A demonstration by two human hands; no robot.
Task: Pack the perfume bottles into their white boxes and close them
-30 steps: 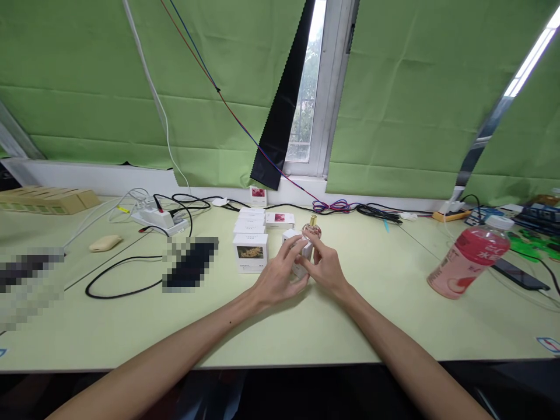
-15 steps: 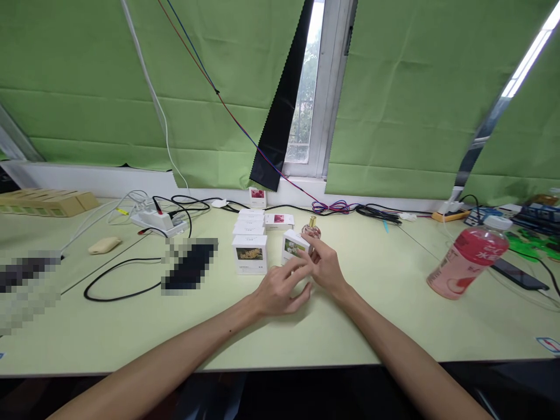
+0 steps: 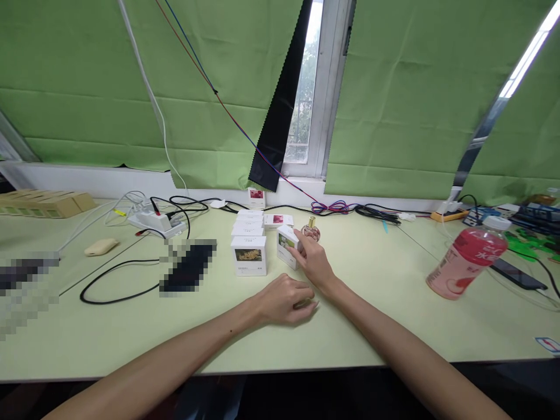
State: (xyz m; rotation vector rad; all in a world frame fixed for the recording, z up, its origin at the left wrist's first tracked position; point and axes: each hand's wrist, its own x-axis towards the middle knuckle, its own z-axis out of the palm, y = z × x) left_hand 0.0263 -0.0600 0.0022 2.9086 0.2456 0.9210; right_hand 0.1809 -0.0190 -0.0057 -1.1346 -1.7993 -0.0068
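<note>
My right hand (image 3: 315,256) grips a small white box (image 3: 286,240) with a white-flower picture, thumb on the front and fingers over its top right. The box stands turned on the table. My left hand (image 3: 289,300) rests on the table just in front, loosely curled, with a gap between thumb and fingers and nothing in it. To the left, a row of white boxes (image 3: 248,262) runs back, the front one showing yellow flowers. A white box with a pink picture (image 3: 278,221) lies behind. A perfume bottle with a gold neck (image 3: 311,231) stands beyond my right hand.
A pink drink bottle (image 3: 470,256) stands at the right, near a dark phone (image 3: 520,273). Left are a white power strip (image 3: 153,221), black cables and a cream case (image 3: 101,247). Another white box (image 3: 256,198) leans at the wall. Yellowish cartons (image 3: 48,204) lie far left.
My left hand has come away from the box and dropped toward me onto the table. My right hand has shifted the white-flower box slightly left and turned it.
</note>
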